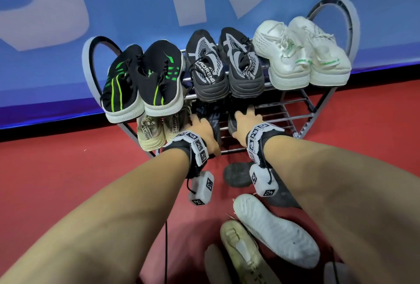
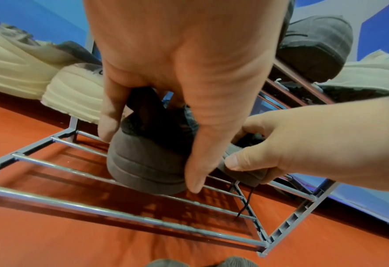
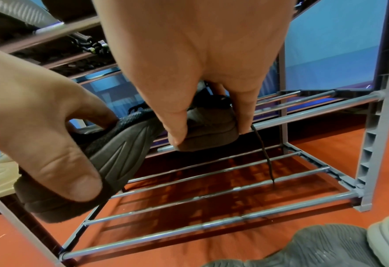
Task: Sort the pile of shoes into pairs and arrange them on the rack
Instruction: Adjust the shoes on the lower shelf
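Each hand holds one dark grey shoe by its heel over the lower shelf of the metal rack (image 1: 295, 116). My left hand (image 1: 202, 131) grips the left shoe (image 2: 143, 162), thumb on one side and fingers on the other. Just to its right, my right hand (image 1: 244, 122) grips the matching shoe (image 3: 211, 131), whose lace hangs through the bars. The two heels sit side by side on the shelf bars (image 2: 74, 162). Both toes point into the rack and are hidden in the head view.
The top shelf carries a black-and-green pair (image 1: 141, 79), a black-and-grey pair (image 1: 225, 67) and a white pair (image 1: 302, 51). A beige pair (image 1: 159, 131) fills the lower shelf's left end. On the red floor lie a dark shoe (image 1: 236, 174), a white shoe (image 1: 272, 229) and a beige shoe (image 1: 241, 252).
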`<state>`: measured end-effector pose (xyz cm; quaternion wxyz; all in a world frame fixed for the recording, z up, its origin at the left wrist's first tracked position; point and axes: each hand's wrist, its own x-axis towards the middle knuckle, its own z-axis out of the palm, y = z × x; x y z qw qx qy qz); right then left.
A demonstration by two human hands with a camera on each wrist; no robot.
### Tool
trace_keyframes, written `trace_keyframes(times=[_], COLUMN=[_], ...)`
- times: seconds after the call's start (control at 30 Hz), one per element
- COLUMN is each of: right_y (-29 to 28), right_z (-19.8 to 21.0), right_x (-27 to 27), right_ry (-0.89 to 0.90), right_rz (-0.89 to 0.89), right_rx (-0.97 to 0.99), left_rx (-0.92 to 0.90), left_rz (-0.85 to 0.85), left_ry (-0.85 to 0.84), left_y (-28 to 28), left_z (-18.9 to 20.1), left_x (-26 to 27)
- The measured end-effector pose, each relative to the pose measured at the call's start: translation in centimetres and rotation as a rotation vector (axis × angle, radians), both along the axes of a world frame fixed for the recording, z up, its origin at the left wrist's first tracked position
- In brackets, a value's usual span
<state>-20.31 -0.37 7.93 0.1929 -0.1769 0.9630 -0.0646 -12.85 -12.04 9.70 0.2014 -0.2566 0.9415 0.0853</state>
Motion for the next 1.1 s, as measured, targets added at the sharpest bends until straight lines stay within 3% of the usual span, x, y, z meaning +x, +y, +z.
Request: trace_keyframes(times=[0.47, 0.77, 1.1], right_y=[3.3, 2.7, 2.4], right_z=[-0.1, 0.1, 0.6], right_x=[-0.7, -0.8, -0.6], right_ry=[0.018, 0.015, 0.052], right_rz=[0.036, 0.086, 0.124], right_rx=[-0.134, -0.071, -0.113], left_rx=[0.062, -0.097, -0.103], left_rz=[0.073, -0.150, -0.169], left_ry=[0.279, 0.158, 0.126], left_y=[1.4, 0.2, -0.3], left_z=[-0.6, -0.9, -0.7], left_x=[-1.2, -0.7, -1.8])
